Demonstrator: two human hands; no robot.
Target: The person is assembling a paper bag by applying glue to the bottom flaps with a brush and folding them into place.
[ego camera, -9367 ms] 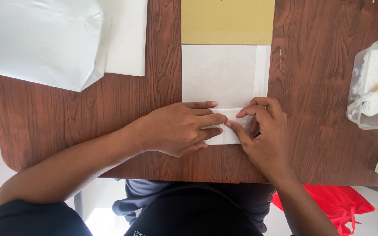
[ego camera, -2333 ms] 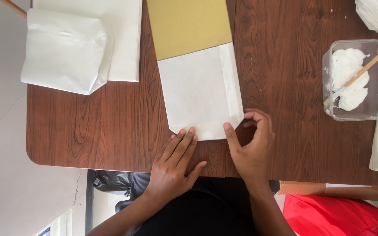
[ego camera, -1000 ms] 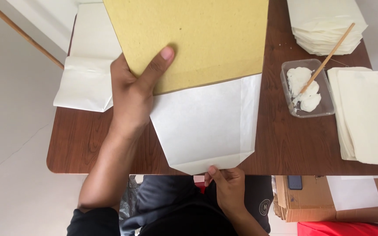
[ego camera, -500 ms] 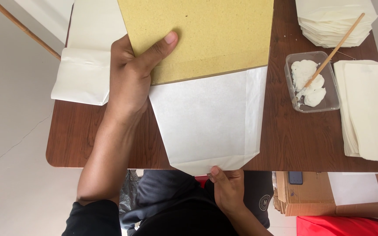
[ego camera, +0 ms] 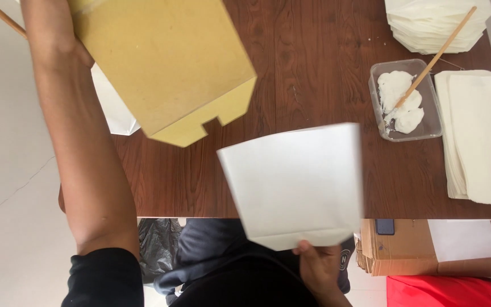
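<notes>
Right hand [ego camera: 319,267] at bottom edge, pinched on lower fold of white paper bag [ego camera: 294,185], bag raised over near table edge, slightly blurred. Brown wooden table [ego camera: 313,68]; pale floor left, cardboard box [ego camera: 427,250] below right. Open wood mid-table. Left arm lifts tan cardboard template [ego camera: 166,68] above table; left hand cut off at top, grip cannot be told. Far right: paste tub [ego camera: 404,102] with stick [ego camera: 436,57], paper stacks [ego camera: 478,136].

One head-worn camera looks steeply down, close above the brown table [ego camera: 313,68]
</notes>
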